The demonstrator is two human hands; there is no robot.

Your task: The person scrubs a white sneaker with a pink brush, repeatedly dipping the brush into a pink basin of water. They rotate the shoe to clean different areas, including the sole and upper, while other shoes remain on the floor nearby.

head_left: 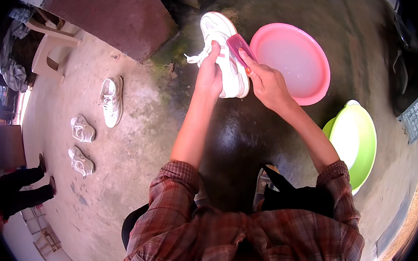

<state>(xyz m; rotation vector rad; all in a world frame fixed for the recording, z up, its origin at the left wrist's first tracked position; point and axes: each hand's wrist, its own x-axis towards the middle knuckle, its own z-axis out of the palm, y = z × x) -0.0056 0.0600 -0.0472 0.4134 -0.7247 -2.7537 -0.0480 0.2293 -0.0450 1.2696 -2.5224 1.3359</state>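
Observation:
A white lace-up sneaker (231, 73) is held up in front of me, its toe pointing away and its laces trailing to the left. My left hand (210, 71) grips it, thumb lying over the laces. In my right hand (267, 81) is a pinkish-purple scrubbing brush (238, 49), pressed to the right side of the sneaker; its bristles are hidden. Just right of the brush, a pink plastic basin (321, 85) with cloudy water stands on the wet concrete floor (227, 129).
A lime-green basin (369, 154) leans tilted on the right. Several white sneakers, one of them upright (112, 103), rest on the floor to the left. Beyond them are a plastic chair (46, 55) and another person's legs (26, 192). A dark red block (119, 19) stands ahead.

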